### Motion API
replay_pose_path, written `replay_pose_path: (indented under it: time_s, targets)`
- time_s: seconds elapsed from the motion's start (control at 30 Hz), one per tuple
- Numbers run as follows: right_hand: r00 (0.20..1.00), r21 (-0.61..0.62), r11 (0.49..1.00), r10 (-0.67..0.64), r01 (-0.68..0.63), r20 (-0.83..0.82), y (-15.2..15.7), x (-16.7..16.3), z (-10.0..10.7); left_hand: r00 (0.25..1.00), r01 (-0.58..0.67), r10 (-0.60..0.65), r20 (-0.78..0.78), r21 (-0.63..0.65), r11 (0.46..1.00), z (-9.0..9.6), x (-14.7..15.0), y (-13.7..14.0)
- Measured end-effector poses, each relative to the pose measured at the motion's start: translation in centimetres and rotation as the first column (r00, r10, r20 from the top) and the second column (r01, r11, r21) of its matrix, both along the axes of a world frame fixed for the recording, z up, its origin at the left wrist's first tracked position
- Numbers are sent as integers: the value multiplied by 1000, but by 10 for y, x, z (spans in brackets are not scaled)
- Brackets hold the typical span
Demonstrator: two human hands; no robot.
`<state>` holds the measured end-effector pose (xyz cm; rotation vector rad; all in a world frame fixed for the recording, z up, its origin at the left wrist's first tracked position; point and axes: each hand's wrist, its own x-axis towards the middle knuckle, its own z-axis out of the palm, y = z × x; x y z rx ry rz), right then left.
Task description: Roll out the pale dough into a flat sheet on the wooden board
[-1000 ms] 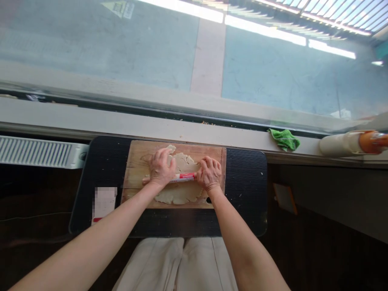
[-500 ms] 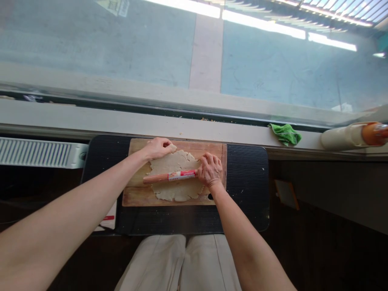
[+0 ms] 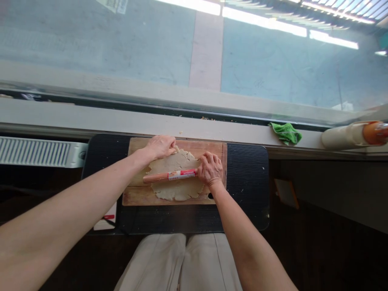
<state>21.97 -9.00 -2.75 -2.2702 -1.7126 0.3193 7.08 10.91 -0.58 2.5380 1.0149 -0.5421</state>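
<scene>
A flat, ragged-edged sheet of dough (image 3: 178, 192) lies on a wooden cutting board (image 3: 136, 198). My left hand (image 3: 161, 146) is closed at the dough's far left edge, pinching a bit of it between thumb and fingers. Across the middle of the sheet rests a wooden rolling pin (image 3: 156, 178) with a red and white label. My right hand (image 3: 209, 167) is wrapped round the pin's right end and hides its handle. Small cracks show along the dough's far edge.
The board lies on a black table (image 3: 247, 186) with rounded corners. Beyond it runs a white windowsill (image 3: 121, 119) with crumbs, a green cloth (image 3: 285, 133) and a cream bottle (image 3: 342, 136) lying at the right. A white radiator (image 3: 39, 152) stands left; a card with red print (image 3: 106, 220) is near the left edge.
My left hand has shifted slightly right and turned over at the dough's far edge, its fingers curled more. The right hand and the rolling pin have stayed in place.
</scene>
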Motion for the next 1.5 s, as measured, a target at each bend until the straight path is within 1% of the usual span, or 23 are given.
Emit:
replay_pose_path:
  time_s: [0.07, 0.13, 0.3, 0.43, 0.5, 0.53, 0.6, 0.7, 0.83, 0.93, 1.03, 1.1, 1.13, 1.17, 1.2, 1.27, 1.33, 1.37, 1.43, 1.5]
  targets:
    - [1000, -1, 1000, 2, -2, -1, 0, 0, 0, 999, -21, 17, -52, -76, 997, 1, 2, 0]
    - [1000, -2, 1000, 5, -5, 0, 0, 1, 0, 997, -24, 15, -75, -120, 993, 1, 5, 1]
    - [1000, -13, 1000, 3, -3, 8, 0, 1, -1, 986, 12, -48, -160, -218, 976, 7, 19, 7]
    - [1000, -13, 1000, 6, -6, 7, 0, 0, -2, 962, 99, -148, -231, -214, 972, 14, 35, 13]
    - [1000, -8, 1000, 0, 0, 12, 0, 0, -1, 950, 111, -164, -265, -204, 973, 17, 42, 11]
    - [1000, -8, 1000, -2, 3, 15, 0, 0, -1, 949, 89, -143, -280, -197, 976, 18, 44, 9]
    - [1000, -8, 1000, -5, 5, 19, 0, 0, -1, 956, 9, -61, -287, -180, 984, 18, 43, 3]
    - [1000, -2, 1000, -4, 4, 22, 0, -1, -1, 976, -88, 41, -216, -211, 974, 13, 32, -4]
    - [1000, 1, 1000, -5, 5, 23, -1, -1, -1, 992, -87, 64, -110, -225, 970, 11, 16, -5]
    - [1000, -8, 1000, -1, 1, 21, -1, 0, -2, 994, -97, 87, -59, -211, 973, 23, 12, 0]
    - [1000, -7, 1000, -3, 3, 23, -1, 0, -2, 983, -177, 184, 19, -194, 965, 43, 8, 0]
    - [1000, -6, 1000, -5, 5, 19, 0, 0, -2, 966, -249, 257, 3, -243, 938, 53, 5, -8]
    - [1000, -6, 1000, -8, 8, 16, 0, 0, -2, 964, -263, 263, -37, -275, 925, 56, 2, -14]
    - [1000, -6, 1000, -10, 10, 13, 0, 0, -1, 966, -257, 244, -83, -287, 923, 55, 0, -20]
    - [1000, -7, 1000, -12, 12, 11, 0, 0, -1, 970, -236, 210, -122, -271, 933, 53, -2, -25]
    - [1000, -11, 1000, -12, 13, 13, 0, 0, 0, 976, -177, 152, -158, -160, 971, 42, -6, -31]
    - [1000, -18, 1000, -8, 8, 17, 1, 0, 0, 980, -138, 126, -154, -70, 988, 27, -8, -29]
    - [1000, -21, 1000, -8, 8, 18, 1, 0, 0, 981, -129, 118, -152, -69, 989, 21, -8, -26]
    - [1000, -26, 1000, -9, 10, 21, 1, 1, 0, 981, -125, 106, -163, -111, 986, 12, -6, -19]
    - [1000, -34, 999, -8, 8, 20, 1, 1, 0, 980, -125, 100, -172, -146, 981, 8, -2, -13]
